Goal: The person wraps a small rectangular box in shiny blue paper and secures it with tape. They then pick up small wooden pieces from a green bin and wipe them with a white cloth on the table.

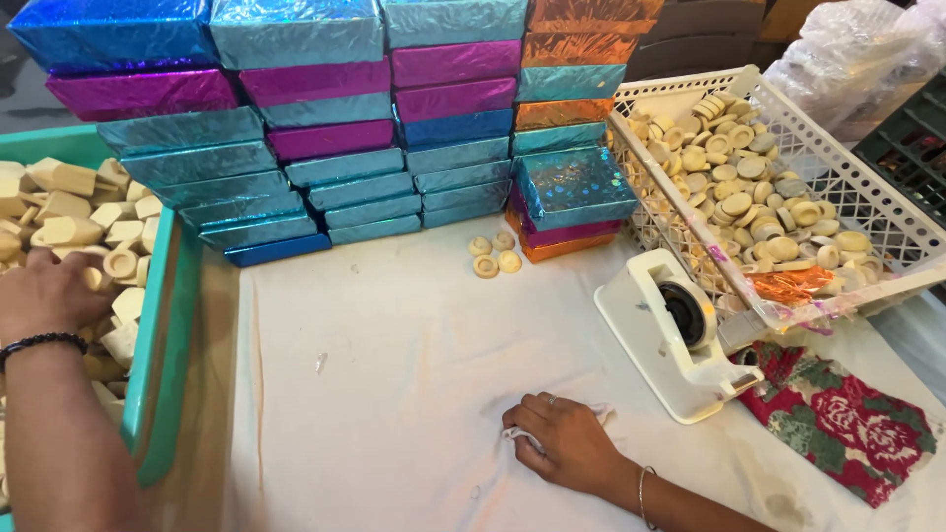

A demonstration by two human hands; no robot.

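Fingers of the left hand (44, 291) are sunk among the cream blocks (74, 212) heaped in the green bin (158, 325) at the left edge; the hand is seen from the back, so whether a block is already gripped cannot be told. The blocks lie directly under and just ahead of those fingers, piled at all angles with no shared long axis, and this hand is much the nearer of the two to them. A dark bead bracelet (39, 342) is worn at its wrist. The right hand (567, 438) is rested on the white cloth (394, 374) covering the table, well apart from the bin, its fingers curled over a small crumpled bit of white material (520, 434) that is pinched or pressed beneath them. Just beyond it a white tape dispenser (675, 335) is set, and beside that a red flowered cloth (847, 424). A white mesh basket (867, 197) of round cream pieces is tilted at the right. Four loose round pieces (493, 254) are left near the foot of the stacked foil-wrapped boxes (335, 128), which are ranged along the far side. Between the bin and the right hand only bare cloth is seen, with the bin's green wall standing between the blocks and the table.
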